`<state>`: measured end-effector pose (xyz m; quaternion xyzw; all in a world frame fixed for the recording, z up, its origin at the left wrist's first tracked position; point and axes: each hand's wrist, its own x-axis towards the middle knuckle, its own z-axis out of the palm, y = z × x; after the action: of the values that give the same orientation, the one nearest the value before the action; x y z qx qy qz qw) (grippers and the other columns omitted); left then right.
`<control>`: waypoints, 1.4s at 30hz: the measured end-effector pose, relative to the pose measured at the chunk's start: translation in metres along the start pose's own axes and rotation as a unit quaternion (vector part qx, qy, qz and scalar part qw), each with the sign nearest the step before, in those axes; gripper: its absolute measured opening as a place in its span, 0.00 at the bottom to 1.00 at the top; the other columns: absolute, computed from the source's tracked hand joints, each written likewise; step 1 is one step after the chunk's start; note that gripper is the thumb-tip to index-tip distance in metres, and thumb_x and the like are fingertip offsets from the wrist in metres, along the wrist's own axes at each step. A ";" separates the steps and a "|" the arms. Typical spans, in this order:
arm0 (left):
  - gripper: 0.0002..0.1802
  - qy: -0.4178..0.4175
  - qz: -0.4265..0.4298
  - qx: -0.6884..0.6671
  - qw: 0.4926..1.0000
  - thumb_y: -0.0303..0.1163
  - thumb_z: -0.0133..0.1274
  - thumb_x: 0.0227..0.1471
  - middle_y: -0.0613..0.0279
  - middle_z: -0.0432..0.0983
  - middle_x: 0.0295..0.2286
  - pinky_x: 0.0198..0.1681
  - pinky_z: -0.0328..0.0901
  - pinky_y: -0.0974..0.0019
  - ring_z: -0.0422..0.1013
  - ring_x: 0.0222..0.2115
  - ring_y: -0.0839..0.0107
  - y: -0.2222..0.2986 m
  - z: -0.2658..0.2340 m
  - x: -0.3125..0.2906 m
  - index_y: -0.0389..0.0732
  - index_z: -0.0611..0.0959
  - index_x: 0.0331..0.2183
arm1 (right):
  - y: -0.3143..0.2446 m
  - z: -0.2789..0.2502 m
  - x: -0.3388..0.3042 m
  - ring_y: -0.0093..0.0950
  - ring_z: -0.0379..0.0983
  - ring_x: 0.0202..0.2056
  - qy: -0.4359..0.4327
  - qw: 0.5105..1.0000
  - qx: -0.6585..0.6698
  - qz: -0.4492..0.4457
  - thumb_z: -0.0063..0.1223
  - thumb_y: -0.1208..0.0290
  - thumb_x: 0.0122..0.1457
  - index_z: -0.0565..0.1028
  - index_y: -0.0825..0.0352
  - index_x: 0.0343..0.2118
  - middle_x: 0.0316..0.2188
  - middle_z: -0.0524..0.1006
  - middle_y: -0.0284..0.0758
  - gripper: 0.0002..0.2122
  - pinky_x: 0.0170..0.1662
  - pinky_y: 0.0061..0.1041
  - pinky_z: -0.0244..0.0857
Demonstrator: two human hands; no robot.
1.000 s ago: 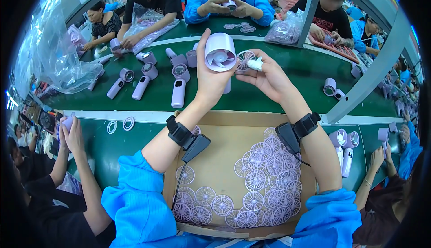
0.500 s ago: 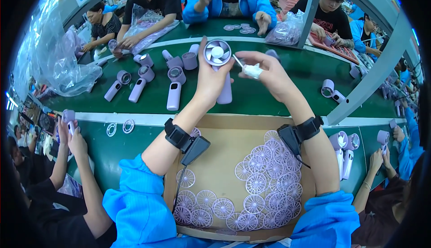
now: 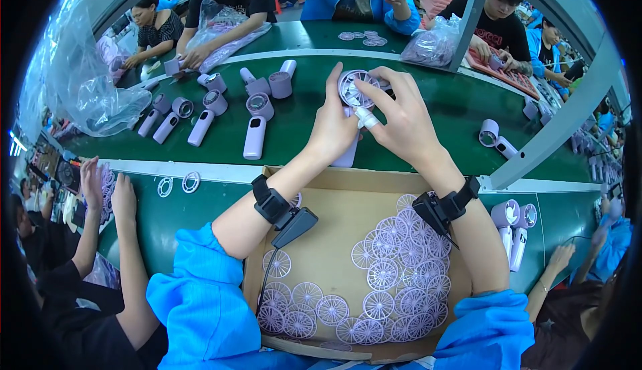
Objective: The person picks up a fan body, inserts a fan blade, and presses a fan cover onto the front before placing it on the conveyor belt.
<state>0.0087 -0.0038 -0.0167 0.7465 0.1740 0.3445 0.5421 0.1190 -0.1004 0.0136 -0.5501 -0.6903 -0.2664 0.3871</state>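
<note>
My left hand (image 3: 333,126) is closed around a light purple handheld fan (image 3: 345,156), its round head tilted up toward me. A spoked grille disc (image 3: 353,87) lies against the front of the fan head. My right hand (image 3: 409,112) grips the head's right side, its fingers bent over the grille and rim. White wrapping (image 3: 365,117) covers a digit of that hand. Beneath my forearms, a shallow cardboard box (image 3: 314,216) holds many loose purple spoked grilles (image 3: 382,273), heaped mostly on its right side.
Several purple fans (image 3: 255,136) lie on the green belt at left, with two more (image 3: 488,132) at right. Two rings (image 3: 191,182) rest left of the box. A grey metal post (image 3: 555,122) slants at right. Co-workers sit opposite and on both sides; plastic bags (image 3: 100,96) hang at left.
The fan has moved right and slightly down. My right hand has brought the grille, earlier held edge-on beside the fan, onto the fan's face. The co-worker opposite has shifted their arms.
</note>
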 end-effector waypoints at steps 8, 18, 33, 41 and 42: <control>0.46 -0.006 -0.018 0.008 1.000 0.19 0.51 0.48 0.50 0.64 0.50 0.27 0.72 0.69 0.72 0.40 0.63 0.003 0.002 0.000 0.48 0.44 0.61 | 0.003 -0.002 -0.002 0.38 0.68 0.42 -0.002 1.000 -0.001 -0.008 0.64 0.79 0.37 0.76 0.64 0.41 0.43 0.71 0.40 0.23 0.44 0.33 0.66; 0.43 -0.030 -0.023 -0.039 0.998 0.21 0.48 0.49 0.50 0.73 0.38 0.23 0.71 0.67 0.75 0.23 0.69 -0.004 -0.001 0.001 0.48 0.45 0.60 | 0.017 -0.005 -0.003 0.37 0.69 0.43 -0.025 0.999 0.031 -0.028 0.63 0.79 0.38 0.76 0.63 0.41 0.45 0.71 0.38 0.22 0.46 0.33 0.66; 0.41 -0.079 -0.038 -0.112 0.990 0.24 0.52 0.49 0.57 0.72 0.34 0.21 0.70 0.70 0.72 0.21 0.74 -0.007 -0.004 0.003 0.50 0.50 0.59 | 0.044 0.003 -0.007 0.34 0.69 0.48 -0.046 0.995 0.083 -0.040 0.56 0.73 0.51 0.74 0.62 0.48 0.51 0.71 0.37 0.18 0.53 0.31 0.61; 0.40 -0.097 0.069 -0.224 0.967 0.33 0.53 0.51 0.58 0.68 0.35 0.23 0.70 0.68 0.70 0.25 0.72 0.002 0.008 0.005 0.51 0.50 0.60 | 0.035 -0.002 -0.014 0.33 0.63 0.55 -0.042 0.796 0.504 0.332 0.44 0.67 0.62 0.59 0.69 0.59 0.55 0.64 0.40 0.23 0.57 0.31 0.57; 0.36 -0.131 0.009 -0.259 0.957 0.36 0.49 0.56 0.58 0.69 0.33 0.22 0.69 0.68 0.70 0.24 0.73 0.013 0.004 0.000 0.51 0.50 0.60 | 0.032 -0.007 -0.013 0.32 0.64 0.54 -0.043 0.761 0.540 0.357 0.43 0.68 0.62 0.59 0.69 0.59 0.55 0.64 0.39 0.23 0.56 0.30 0.59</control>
<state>0.0101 -0.0115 -0.0059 0.6207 -0.0007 0.2818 0.7316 0.1526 -0.1049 0.0052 -0.4674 -0.4893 0.3320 0.6572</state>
